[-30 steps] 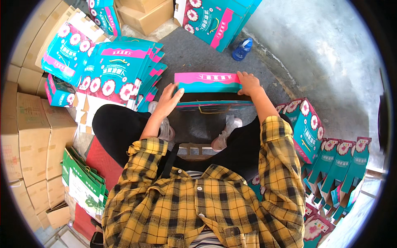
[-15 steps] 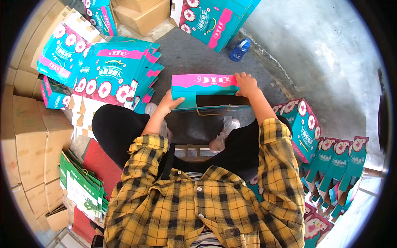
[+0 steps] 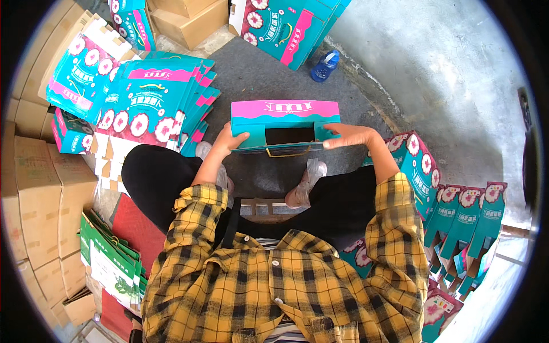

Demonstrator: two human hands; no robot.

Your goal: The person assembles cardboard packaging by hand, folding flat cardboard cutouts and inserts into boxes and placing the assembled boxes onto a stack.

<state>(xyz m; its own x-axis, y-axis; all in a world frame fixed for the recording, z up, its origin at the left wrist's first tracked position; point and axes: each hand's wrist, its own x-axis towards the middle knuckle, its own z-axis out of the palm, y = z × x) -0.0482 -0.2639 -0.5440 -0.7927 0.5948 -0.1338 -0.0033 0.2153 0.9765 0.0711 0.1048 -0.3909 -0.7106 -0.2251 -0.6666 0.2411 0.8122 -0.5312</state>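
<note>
A teal cardboard carton [image 3: 285,108] with a pink wavy band is held up in front of my knees. Its near upper side has a dark rectangular opening, and a yellow cord handle [image 3: 287,153] hangs along the near edge. My left hand [image 3: 227,140] grips the carton's left end, thumb on the teal face and the other fingers hidden behind. At the right end, my right hand [image 3: 351,136] lies against the teal flap beside the opening, fingers stretched toward the left and thumb apart, near the carton's edge.
Flat teal carton blanks [image 3: 143,97] are stacked on the left, near brown boxes [image 3: 37,200]. Green packages [image 3: 111,260] lie lower left. A blue bottle [image 3: 324,67] stands by the wall. Formed teal cartons [image 3: 420,171] and several upright narrow ones [image 3: 466,220] are at the right.
My right hand has come off the carton's far right corner and moved nearer, to the flap beside the opening. My left hand still grips the left end.
</note>
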